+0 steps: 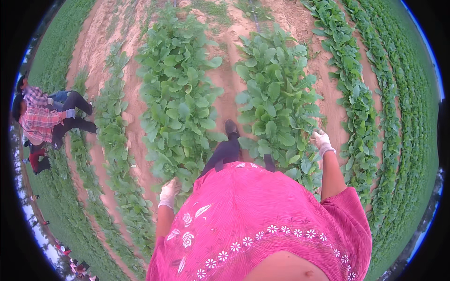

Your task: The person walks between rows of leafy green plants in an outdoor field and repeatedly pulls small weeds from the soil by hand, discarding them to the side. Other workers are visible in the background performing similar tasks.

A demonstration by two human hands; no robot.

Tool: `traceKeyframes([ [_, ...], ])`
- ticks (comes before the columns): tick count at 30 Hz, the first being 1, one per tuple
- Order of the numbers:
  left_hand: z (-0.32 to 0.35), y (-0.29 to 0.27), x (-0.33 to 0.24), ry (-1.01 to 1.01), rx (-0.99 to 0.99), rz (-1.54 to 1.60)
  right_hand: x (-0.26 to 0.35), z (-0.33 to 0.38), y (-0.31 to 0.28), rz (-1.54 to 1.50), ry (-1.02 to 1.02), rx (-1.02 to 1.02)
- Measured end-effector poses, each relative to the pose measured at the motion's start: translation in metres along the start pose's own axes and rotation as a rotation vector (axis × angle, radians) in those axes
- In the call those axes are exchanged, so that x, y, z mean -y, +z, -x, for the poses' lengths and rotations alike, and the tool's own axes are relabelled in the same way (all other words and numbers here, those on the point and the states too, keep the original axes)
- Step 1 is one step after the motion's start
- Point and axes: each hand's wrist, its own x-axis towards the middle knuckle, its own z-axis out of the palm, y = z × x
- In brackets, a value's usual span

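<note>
Two white-gloved hands, both down in broad-leaved green crop rows running away from me. Left hand (168, 191) sits in the leaves of the left row (176, 103), fingers curled into foliage; I can't tell what they grip. Right hand (322, 141) touches the right row (276, 93) edge, grip unclear. Bare sandy furrow (225, 89) lies between.

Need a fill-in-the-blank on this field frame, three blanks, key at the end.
1. Both hands wear white ____.
2. The left hand and the right hand each reach into a row of leafy green ____.
3. The person's top is ____ with white flowers.
4. A person in a plaid shirt is on the wearer's ____ side.

Missing words: gloves; plants; pink; left
</note>
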Motion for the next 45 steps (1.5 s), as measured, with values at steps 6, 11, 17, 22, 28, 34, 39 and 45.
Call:
traceKeyframes([
  [6,-0.01,0.01,-0.107,-0.021,0.046,-0.07,0.065,-0.023,0.051,-0.108,0.255,0.063],
  [11,-0.014,0.015,-0.146,0.021,-0.009,0.062,0.031,0.052,0.056,-0.264,0.727,0.148],
  [17,-0.038,0.009,-0.118,0.061,0.097,0.03,0.036,0.051,0.076,-0.278,0.9,0.305],
  [22,-0.061,-0.006,-0.112,0.144,0.042,-0.988,0.113,-0.026,0.117,-0.008,0.465,0.104],
  [28,-0.101,-0.025,-0.148,0.043,-0.007,-0.612,0.208,-0.089,0.186,-0.069,0.173,0.173],
  [34,-0.135,-0.02,-0.288,0.184,-0.007,-0.775,0.249,-0.109,0.238,0.373,0.179,0.346],
  [39,-0.186,0.062,-0.417,0.095,-0.034,-0.551,0.266,-0.149,0.268,0.372,0.235,0.398],
  [45,-0.26,0.191,-0.511,0.167,0.18,-0.675,0.303,-0.244,0.311,0.708,-0.027,0.313],
])
